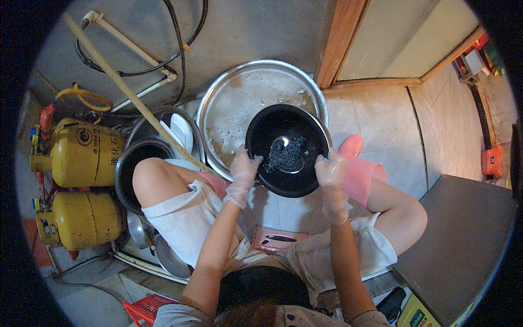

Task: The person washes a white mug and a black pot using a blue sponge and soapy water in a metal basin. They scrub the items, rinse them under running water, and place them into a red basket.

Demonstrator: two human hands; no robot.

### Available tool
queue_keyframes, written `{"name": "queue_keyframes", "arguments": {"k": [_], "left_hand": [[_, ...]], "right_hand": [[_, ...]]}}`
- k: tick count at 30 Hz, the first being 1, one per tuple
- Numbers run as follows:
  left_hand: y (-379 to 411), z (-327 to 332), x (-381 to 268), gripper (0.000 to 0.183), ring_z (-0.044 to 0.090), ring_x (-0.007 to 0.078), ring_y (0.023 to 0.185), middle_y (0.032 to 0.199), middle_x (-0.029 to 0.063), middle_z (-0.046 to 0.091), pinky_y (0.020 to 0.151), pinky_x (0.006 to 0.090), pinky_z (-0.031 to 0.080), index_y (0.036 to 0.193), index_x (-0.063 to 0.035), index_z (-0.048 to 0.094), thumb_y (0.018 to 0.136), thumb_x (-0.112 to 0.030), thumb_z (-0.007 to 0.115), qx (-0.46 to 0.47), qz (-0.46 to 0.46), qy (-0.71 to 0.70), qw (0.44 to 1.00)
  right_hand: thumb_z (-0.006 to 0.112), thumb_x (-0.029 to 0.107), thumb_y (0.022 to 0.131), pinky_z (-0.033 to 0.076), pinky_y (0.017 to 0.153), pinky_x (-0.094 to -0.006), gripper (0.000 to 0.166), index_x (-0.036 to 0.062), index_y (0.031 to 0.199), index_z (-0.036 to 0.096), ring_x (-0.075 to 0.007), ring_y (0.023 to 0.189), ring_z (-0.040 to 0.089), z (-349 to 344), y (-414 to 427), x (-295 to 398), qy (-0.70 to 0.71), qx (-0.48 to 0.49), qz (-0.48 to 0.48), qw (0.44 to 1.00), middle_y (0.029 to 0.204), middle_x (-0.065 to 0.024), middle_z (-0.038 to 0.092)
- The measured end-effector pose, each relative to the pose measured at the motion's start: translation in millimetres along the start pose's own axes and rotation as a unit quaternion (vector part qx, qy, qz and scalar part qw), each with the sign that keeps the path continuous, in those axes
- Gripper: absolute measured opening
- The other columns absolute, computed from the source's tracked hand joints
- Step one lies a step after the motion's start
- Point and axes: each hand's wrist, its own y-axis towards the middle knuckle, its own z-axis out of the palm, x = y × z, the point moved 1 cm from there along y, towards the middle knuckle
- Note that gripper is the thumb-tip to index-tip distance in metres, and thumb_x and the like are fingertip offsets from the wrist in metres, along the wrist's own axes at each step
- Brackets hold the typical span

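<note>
Both hands wear thin clear plastic gloves. My left hand grips the left rim of a round black pot, and my right hand grips its right rim. The pot is tilted so that its dark inside faces me. Inside lies a dark scouring pad, with a bright reflection beside it; whether the pot holds water I cannot tell. The pot hangs over the near right edge of a wide metal basin of foamy, murky water, covering part of it.
At the left, white dishes sit in a metal tub beside another dark pot. Two yellow gas cylinders lie farther left. A pale hose crosses above the dishes. A dark board stands at the right, and a wood-framed door behind.
</note>
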Motion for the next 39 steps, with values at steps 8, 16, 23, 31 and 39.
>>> {"name": "queue_keyframes", "arguments": {"k": [8,16,23,31,39], "left_hand": [[16.2,31.1,45.3,0.026,0.058,0.0249,0.067,0.075,0.0091,0.060,0.063,0.0352,0.047,0.100,0.0019,0.052,0.086,-0.020,0.049,0.051,0.043,-0.343,0.937],[23.8,24.4,23.4,0.035,0.050,0.0134,0.071,0.085,0.0046,0.055,0.064,0.0269,0.042,0.098,0.0013,0.053,0.076,-0.023,0.066,-0.025,-0.088,-0.385,0.918],[37.5,43.8,19.4,0.040,0.057,0.0202,0.076,0.086,0.0137,0.061,0.070,0.0317,0.044,0.102,0.0030,0.050,0.073,-0.020,0.066,-0.041,-0.012,-0.098,0.994],[18.4,37.3,47.2,0.024,0.054,0.0193,0.061,0.076,0.0084,0.059,0.062,0.0310,0.044,0.096,0.0059,0.051,0.077,-0.008,0.055,0.147,0.017,-0.349,0.925],[37.0,44.9,73.9,0.025,0.060,0.0247,0.076,0.085,0.0167,0.063,0.070,0.0340,0.046,0.093,-0.0001,0.060,0.078,-0.020,0.056,0.045,-0.042,-0.172,0.983]], "right_hand": [[0.061,0.009,0.065,0.045,0.051,-0.0430,0.010,0.0039,0.065,0.052,-0.0362,0.056,0.056,5.3,-5.5,2.7,-0.020,-0.050,-0.097,0.994,0.061,-0.0175,0.056],[0.061,0.002,0.063,0.042,0.046,-0.0400,0.011,0.0023,0.061,0.050,-0.0360,0.054,0.054,1.7,-0.6,1.1,-0.029,-0.090,-0.120,0.988,0.056,-0.0199,0.051],[0.060,0.005,0.063,0.045,0.047,-0.0392,0.009,0.0054,0.062,0.051,-0.0324,0.054,0.056,3.4,-7.0,10.2,-0.051,-0.080,-0.159,0.983,0.060,-0.0145,0.054],[0.057,0.001,0.062,0.044,0.047,-0.0391,0.006,0.0040,0.063,0.051,-0.0322,0.053,0.055,1.4,-4.9,4.8,-0.038,-0.096,-0.165,0.981,0.059,-0.0137,0.053],[0.056,0.002,0.062,0.043,0.047,-0.0391,0.006,0.0039,0.063,0.051,-0.0331,0.054,0.055,-4.2,0.0,0.3,-0.026,-0.103,-0.175,0.979,0.058,-0.0139,0.052]]}}
